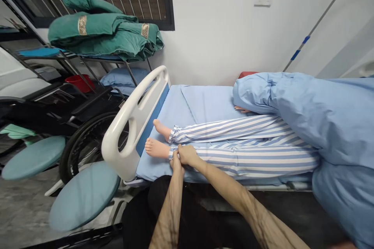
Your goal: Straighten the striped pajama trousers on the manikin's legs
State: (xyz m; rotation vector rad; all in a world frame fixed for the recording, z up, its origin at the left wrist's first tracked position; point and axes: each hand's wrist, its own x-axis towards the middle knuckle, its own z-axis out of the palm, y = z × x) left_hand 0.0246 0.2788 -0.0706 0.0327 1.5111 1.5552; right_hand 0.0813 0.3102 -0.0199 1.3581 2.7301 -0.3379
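A figure in blue-and-white striped trousers (pixel 239 144) lies on a bed with a light blue sheet (pixel 201 105). Its bare feet (pixel 156 148) point toward the white footboard (pixel 133 113). My left hand (pixel 176 162) and my right hand (pixel 187 155) sit close together at the cuff of the nearer trouser leg, by the ankle. Both hands are closed, pinching the striped cloth. A light blue quilt (pixel 321 113) covers the figure's upper part at the right.
A black wheelchair (pixel 78 132) stands left of the bed, with two round teal stools (pixel 83 196) nearby. Folded green blankets (pixel 105 31) lie on a rack under the barred window. A red basin (pixel 78 83) sits beneath. A pole (pixel 318 19) leans at the wall.
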